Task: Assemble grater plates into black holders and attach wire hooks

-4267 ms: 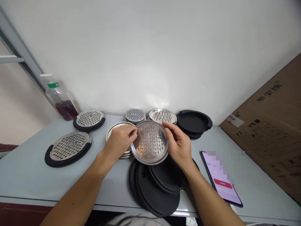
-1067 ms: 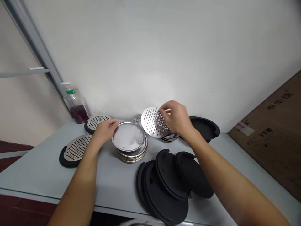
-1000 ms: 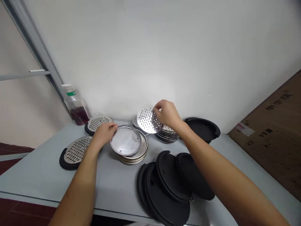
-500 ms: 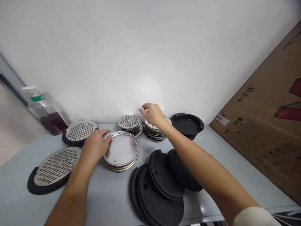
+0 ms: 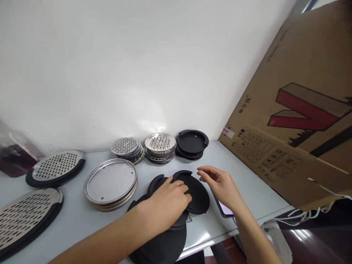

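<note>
Right between the left hand [image 5: 167,205] and the right hand [image 5: 220,185] lies a round black plate [image 5: 198,196], on the right side of a messy pile of black plates [image 5: 165,245] on the table [image 5: 255,194]. It is round, so it has no long side. The left hand is nearer, over the plate's left edge, and you cannot tell if its bent fingers hold anything; the right hand is just past the other edge, thumb and fingers apart, with nothing in them.
</note>
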`<action>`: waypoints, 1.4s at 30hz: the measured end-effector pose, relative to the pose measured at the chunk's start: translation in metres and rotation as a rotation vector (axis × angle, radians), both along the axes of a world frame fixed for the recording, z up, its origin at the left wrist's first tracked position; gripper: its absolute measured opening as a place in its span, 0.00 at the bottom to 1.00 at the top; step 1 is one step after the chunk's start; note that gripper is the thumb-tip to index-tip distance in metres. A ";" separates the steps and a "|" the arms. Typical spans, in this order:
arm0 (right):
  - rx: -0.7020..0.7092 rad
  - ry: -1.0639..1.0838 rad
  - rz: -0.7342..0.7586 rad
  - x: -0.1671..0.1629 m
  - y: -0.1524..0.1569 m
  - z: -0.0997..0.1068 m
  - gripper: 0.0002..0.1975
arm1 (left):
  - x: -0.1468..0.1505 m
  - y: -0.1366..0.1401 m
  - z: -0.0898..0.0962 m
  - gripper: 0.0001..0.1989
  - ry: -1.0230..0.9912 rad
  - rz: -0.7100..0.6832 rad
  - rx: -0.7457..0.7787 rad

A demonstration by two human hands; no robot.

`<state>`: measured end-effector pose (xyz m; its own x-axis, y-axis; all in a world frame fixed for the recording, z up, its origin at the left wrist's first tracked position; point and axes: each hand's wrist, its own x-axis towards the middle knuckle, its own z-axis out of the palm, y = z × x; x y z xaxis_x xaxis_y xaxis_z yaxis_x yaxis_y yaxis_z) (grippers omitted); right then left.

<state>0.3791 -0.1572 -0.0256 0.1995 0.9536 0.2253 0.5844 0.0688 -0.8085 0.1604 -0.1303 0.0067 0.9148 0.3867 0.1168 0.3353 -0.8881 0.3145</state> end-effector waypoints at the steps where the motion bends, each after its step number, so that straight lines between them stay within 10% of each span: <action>1: -0.010 0.043 0.025 0.000 0.002 -0.002 0.15 | 0.002 0.005 -0.002 0.22 0.031 0.012 0.016; 8: 0.069 0.291 0.214 -0.003 0.023 0.024 0.18 | -0.015 0.023 0.023 0.15 -0.124 0.047 -0.051; 16: 0.035 0.660 0.724 -0.061 0.049 0.048 0.32 | -0.077 0.028 0.087 0.15 -0.598 0.699 -0.197; 20: 0.066 0.703 0.648 -0.102 0.048 0.029 0.21 | -0.099 0.025 0.096 0.17 -0.558 0.855 -0.158; 28: 0.159 0.665 0.503 -0.102 0.039 0.018 0.15 | -0.124 0.026 0.079 0.23 -0.604 0.986 -0.416; 36: 0.691 -0.203 0.321 -0.099 0.035 0.000 0.19 | -0.130 0.022 0.046 0.28 -0.835 0.888 -0.895; 42: 0.627 -0.190 0.367 -0.105 0.023 -0.002 0.20 | -0.131 -0.003 0.036 0.29 -0.857 0.994 -1.001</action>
